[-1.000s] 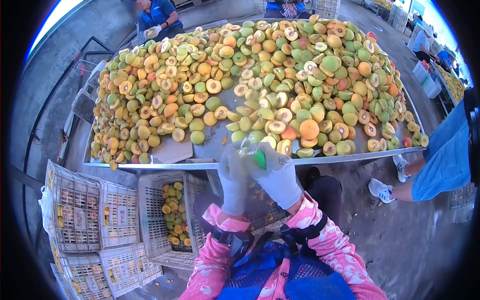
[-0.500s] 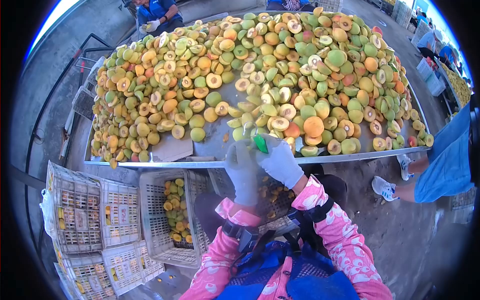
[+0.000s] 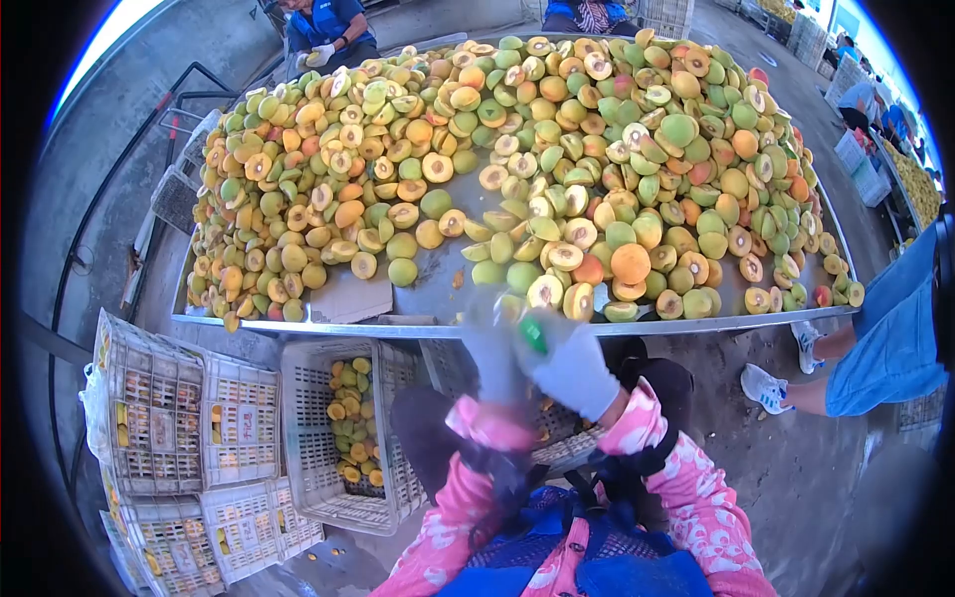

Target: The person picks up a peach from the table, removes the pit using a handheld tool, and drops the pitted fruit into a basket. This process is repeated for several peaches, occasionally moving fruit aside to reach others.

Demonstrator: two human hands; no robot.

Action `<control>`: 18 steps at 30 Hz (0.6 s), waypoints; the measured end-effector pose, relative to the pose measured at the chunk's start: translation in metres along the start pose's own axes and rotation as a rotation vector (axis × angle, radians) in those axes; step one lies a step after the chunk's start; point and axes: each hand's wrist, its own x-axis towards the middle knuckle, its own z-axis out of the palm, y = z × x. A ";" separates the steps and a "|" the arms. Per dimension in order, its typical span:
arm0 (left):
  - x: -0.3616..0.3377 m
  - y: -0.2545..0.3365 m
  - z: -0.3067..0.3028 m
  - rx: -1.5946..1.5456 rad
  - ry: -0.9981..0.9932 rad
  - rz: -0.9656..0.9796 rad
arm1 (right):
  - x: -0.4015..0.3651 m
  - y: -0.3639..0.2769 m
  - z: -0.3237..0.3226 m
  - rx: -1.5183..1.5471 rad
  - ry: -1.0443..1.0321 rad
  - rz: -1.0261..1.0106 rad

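Note:
In a white glove, my right hand point(image 3: 574, 372) is closed round a small green-handled tool point(image 3: 534, 332) above the near edge of the table. Its working end is hidden or blurred now. Close beside it on the left is my gloved left hand point(image 3: 490, 350), smeared by motion, so its fingers and anything in them cannot be made out. Just beyond both hands lie halved stone fruit point(image 3: 545, 291), yellow-green and orange, like apricots or peaches. Some halves still show a brown pit.
Fruit is heaped across a metal table point(image 3: 686, 326). A piece of cardboard point(image 3: 350, 298) lies at its near edge. Below left stand a white crate point(image 3: 328, 497) holding fruit and stacked crates point(image 3: 154, 423). One person's legs point(image 3: 836, 373) are at right; other people work beyond the table.
Both hands have come down and nearer to my body, and the left is more blurred. The green handle has turned slightly. The whole view has shifted a little.

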 end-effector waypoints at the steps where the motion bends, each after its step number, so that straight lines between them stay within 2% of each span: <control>1: 0.002 0.004 -0.004 0.001 0.000 -0.003 | -0.010 -0.008 0.001 -0.114 0.009 -0.093; 2: 0.007 0.023 -0.003 -0.090 0.001 -0.083 | -0.014 -0.006 0.000 -0.117 0.019 -0.100; 3: 0.014 0.034 -0.002 -0.176 0.001 -0.162 | -0.016 -0.002 0.000 0.069 -0.037 -0.038; 4: 0.017 0.035 -0.004 -0.173 0.006 -0.158 | -0.016 -0.002 -0.003 0.260 -0.105 0.027; 5: 0.019 0.036 -0.007 -0.027 -0.045 -0.020 | -0.015 -0.007 -0.013 0.300 -0.245 0.083; 6: 0.021 0.037 -0.009 0.119 -0.097 0.119 | -0.014 -0.007 -0.015 0.307 -0.247 0.079; 7: 0.020 0.043 -0.009 0.121 -0.094 0.127 | -0.011 -0.007 -0.016 0.276 -0.231 0.098; 9: 0.014 0.060 -0.006 0.426 -0.090 0.504 | -0.005 0.002 -0.004 0.285 -0.181 0.101; 13: 0.015 0.074 -0.008 0.219 -0.153 0.439 | 0.005 -0.011 0.002 0.250 -0.159 0.118; 16: 0.017 0.072 -0.009 0.191 -0.112 0.374 | 0.006 -0.004 0.014 0.195 -0.118 0.002; 18: 0.021 0.071 -0.010 0.323 -0.124 0.478 | 0.008 -0.002 0.018 0.011 -0.080 -0.187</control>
